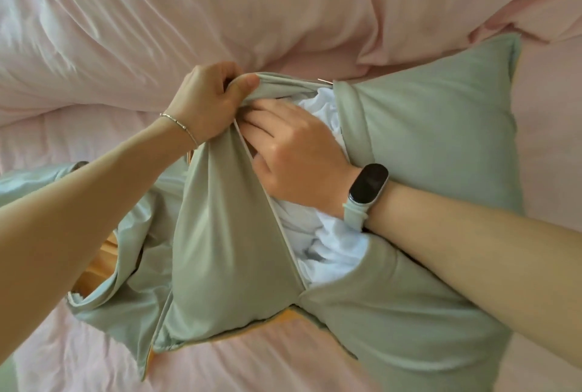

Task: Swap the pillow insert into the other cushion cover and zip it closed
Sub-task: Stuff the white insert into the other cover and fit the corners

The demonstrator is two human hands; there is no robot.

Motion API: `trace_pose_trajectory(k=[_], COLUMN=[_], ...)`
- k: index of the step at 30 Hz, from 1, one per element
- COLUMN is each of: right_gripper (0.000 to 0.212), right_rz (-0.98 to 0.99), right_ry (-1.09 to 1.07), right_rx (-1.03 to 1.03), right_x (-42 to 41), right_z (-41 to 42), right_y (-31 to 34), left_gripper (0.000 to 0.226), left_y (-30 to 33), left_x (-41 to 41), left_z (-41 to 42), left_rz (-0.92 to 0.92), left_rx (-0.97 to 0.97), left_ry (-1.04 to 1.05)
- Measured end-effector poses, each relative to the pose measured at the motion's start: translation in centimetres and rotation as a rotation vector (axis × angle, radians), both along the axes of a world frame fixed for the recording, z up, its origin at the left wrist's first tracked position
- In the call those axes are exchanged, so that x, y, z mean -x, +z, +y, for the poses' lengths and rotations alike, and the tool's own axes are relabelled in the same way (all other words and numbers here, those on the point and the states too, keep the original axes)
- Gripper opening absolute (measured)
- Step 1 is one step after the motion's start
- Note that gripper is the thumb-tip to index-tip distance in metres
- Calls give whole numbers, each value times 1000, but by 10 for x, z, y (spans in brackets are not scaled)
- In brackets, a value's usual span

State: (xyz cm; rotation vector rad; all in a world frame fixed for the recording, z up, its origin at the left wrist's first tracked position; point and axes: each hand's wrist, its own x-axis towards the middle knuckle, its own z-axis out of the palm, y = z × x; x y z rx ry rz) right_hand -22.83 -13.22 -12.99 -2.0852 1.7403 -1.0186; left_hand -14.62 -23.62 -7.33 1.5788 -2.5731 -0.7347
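Note:
A sage green cushion cover [434, 127] lies on the bed, its zip edge gaping along the middle. The white pillow insert [333, 250] shows through the gap. My left hand [208, 101] grips the cover's loose edge at the top of the opening and pulls it up and left. My right hand [296, 155] reaches into the opening, fingers curled under the lifted flap, pressing on the insert. A second green cover [132, 284] with an orange side lies crumpled under my left forearm.
A pink duvet [189, 20] is bunched up across the far side. The pink bedsheet [94, 360] stretches under everything, with flat room at the lower left and far right.

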Motion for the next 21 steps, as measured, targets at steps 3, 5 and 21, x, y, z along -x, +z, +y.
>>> trace_pose_trajectory(k=[3,5,21], right_gripper=[43,51,61], right_rz=[11,86,117], right_ry=[162,251,115], right_rx=[-79,-130,-639], right_x=[0,-1,-23], right_z=[-7,-15,-71], right_y=[-6,-16,-52], left_gripper=[47,46,27], left_y=[4,8,8], left_x=[-4,-7,-10], left_z=[0,-1,0], left_rz=[-20,-25,16], left_rx=[41,65,19], left_ry=[-28,-39,-28])
